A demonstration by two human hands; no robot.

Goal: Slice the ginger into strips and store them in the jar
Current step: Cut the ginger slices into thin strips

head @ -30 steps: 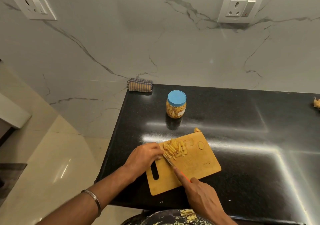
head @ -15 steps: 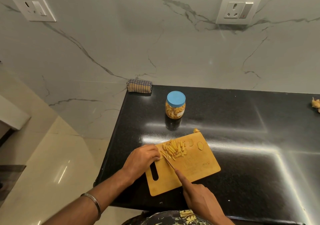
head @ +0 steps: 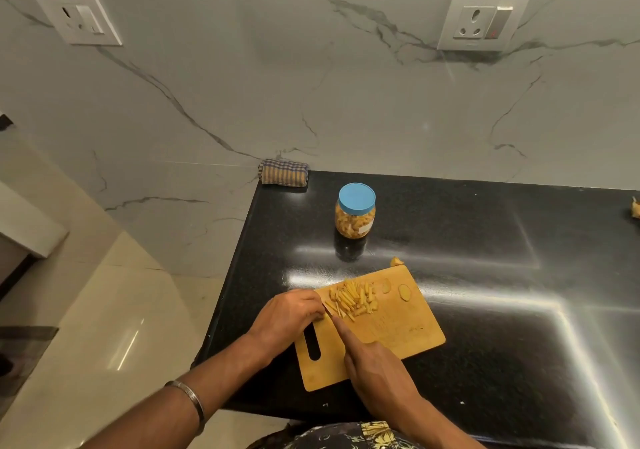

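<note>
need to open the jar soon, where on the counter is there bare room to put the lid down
Bare black counter lies right of the cutting board and right of the jar. A narrower patch lies between the jar and the folded cloth. The board's left end is crowded: both hands and the ginger strips.

— What are the hands doing?
— The left hand (head: 289,313) is resting knuckles-up with fingers curled under; the right hand (head: 375,367) is gripping, forefinger stretching straight ahead. Both forearms are reaching forward.
</note>
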